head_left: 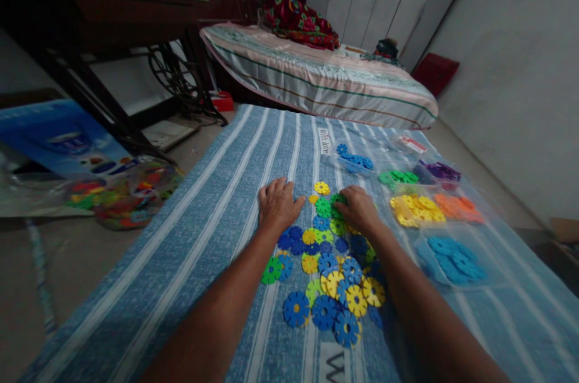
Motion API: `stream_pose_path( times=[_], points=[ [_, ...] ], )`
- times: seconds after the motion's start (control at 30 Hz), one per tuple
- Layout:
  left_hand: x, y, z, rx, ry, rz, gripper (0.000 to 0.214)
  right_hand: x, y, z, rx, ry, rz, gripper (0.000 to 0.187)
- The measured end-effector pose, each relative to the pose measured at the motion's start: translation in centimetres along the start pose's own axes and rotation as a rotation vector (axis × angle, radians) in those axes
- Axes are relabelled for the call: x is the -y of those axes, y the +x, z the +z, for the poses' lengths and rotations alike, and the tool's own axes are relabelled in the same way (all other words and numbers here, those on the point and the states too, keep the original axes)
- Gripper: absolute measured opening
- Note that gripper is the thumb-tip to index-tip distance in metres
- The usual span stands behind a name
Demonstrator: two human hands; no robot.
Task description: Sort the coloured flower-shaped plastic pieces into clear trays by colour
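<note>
Notched plastic snowflake discs in blue, yellow and green lie in a loose pile on the striped cloth (217,214). My left hand (278,205) rests palm down on the cloth left of the pile, its thumb apart from the fingers and nothing visible in it. At the pile's far right side, my right hand (359,207) has its fingertips closed on a dark green disc (337,204), partly hidden by the fingers. Another green disc (322,207) lies just left of it, with a yellow disc (321,188) beyond. Large blue discs (296,309) lie nearest me.
Clear boxes to the right hold sorted discs: light blue (456,259), yellow (416,209), orange (459,207), green (398,177), purple (441,170) and blue (355,161). A bed (316,78) stands beyond, a sewing-machine table (113,9) at left. Bagged coloured pieces (136,190) lie on the floor.
</note>
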State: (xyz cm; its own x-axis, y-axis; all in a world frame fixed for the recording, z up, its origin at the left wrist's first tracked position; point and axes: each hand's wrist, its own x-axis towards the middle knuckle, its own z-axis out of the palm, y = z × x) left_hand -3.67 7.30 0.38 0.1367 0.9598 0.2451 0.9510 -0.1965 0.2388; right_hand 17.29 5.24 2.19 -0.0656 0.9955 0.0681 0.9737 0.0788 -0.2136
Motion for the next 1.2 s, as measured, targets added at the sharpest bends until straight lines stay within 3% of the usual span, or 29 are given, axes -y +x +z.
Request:
stream_pose_path(
  times=[0.17, 0.3, 0.5, 0.57, 0.63, 0.77, 0.87, 1.2],
  points=[
    [0.1, 0.1, 0.1, -0.007, -0.008, 0.006, 0.042, -0.5, 0.1, -0.5, -0.095, 0.209, 0.086, 0.012],
    [0.1, 0.1, 0.1, -0.003, -0.007, 0.005, 0.041, -2.3, 0.5, -2.3, -0.215, 0.314, 0.11, 0.014],
    [0.1, 0.2, 0.1, -0.006, -0.01, 0.003, 0.043, -7.3, 1.9, -5.9, -0.646, -0.013, 0.262, 0.018],
    [0.2, 0.2, 0.2, -0.014, -0.01, 0.009, 0.042, -7.8, 1.8, -5.9, -0.688, -0.082, 0.254, 0.019],
    [0.2, 0.2, 0.2, -0.019, -0.009, 0.011, 0.042, -7.2, 1.1, -5.0, -0.595, -0.077, 0.145, 0.018],
    [0.2, 0.2, 0.3, -0.018, 0.0, 0.015, 0.042, -4.2, -0.8, -2.2, -0.239, -0.016, -0.108, 0.017],
    [0.3, 0.2, 0.3, -0.019, 0.005, 0.018, 0.043, -2.8, -2.0, -0.7, -0.076, -0.044, -0.124, 0.018],
    [0.2, 0.3, 0.3, -0.009, 0.001, 0.009, 0.044, -3.8, -4.6, -0.5, -0.036, -0.171, 0.077, 0.019]
  ],
)
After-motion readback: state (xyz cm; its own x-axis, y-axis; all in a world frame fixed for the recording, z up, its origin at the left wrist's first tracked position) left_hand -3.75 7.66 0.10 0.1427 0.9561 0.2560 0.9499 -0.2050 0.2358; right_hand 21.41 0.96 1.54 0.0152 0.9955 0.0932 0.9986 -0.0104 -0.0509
